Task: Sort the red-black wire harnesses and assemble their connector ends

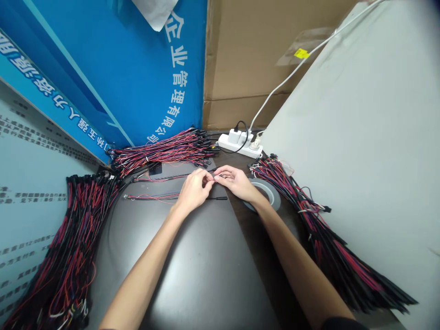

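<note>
My left hand and my right hand meet over the grey mat, thumbs and fingers pinched together almost touching. Between them is the end of a thin dark cable, which runs left from my left hand across the mat. A second cable, with red and black wires, passes under my left hand, and its black end shows to the right. Beneath my right wrist lies a roll of grey tape, partly covered by the arm.
Wire bundles lie at the back, along the left and along the right. A white power strip with plugs sits behind my hands. A blue panel, a cardboard sheet and a pale board enclose the workspace.
</note>
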Tool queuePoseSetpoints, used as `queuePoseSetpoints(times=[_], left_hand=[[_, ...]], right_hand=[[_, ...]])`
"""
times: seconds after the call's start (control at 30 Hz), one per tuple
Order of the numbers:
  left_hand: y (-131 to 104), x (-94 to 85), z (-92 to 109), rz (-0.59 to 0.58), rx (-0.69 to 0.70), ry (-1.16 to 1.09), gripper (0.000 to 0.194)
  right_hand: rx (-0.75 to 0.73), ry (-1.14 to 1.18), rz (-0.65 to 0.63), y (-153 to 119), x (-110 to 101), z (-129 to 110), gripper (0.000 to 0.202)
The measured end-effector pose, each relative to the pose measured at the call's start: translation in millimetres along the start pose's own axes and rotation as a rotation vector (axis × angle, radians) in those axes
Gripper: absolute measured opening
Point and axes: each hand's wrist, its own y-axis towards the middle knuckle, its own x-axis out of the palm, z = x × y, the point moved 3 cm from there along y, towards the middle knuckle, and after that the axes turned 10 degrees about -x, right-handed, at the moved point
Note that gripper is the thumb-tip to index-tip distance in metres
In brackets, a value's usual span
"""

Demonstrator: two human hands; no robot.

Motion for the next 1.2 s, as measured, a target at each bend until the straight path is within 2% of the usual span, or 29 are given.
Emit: queuePoseSetpoints(times=[0.17, 0.23, 0.37, 0.5, 0.67, 1.0, 1.2], left_hand=[[-1.1, -1.0, -6.7, -0.009, 0.008, -0.019, 0.003], [-2.7, -1.9, -8.1, -0.031, 0.035, -0.013, 0.008], [-6.5, -4.7, -5.7, -0.084, 0.157, 0.082, 0.021], [-9.8, -8.2, -0.6, -0.085, 0.252, 0.153, 0.022], [-16.5, -12.5, 1.8, -0.032, 0.357, 0.281, 0.017], [-56.3, -36.0, -14.6, -0.052, 0.380, 0.540, 0.026], [-77.8, -47.4, -7.0, -0.178, 0.384, 0.635, 0.030]], right_hand=[[0.018, 0.014, 0.005, -0.4, -0.1, -1.4, 0.044], [0.026, 0.018, 0.004, -0.8, 0.2, -1.6, 0.045], [0.039, 0.011, 0.018, -1.6, 0.5, -0.9, 0.045], [0.030, 0.016, 0.063, -1.8, -1.3, -0.4, 0.046], [0.024, 0.027, 0.097, -1.5, -3.9, 0.0, 0.048], [0.038, 0.042, 0.083, -1.2, -5.2, 4.2, 0.052], [0.046, 0.064, 0.074, -1.9, -4.7, 2.2, 0.052]])
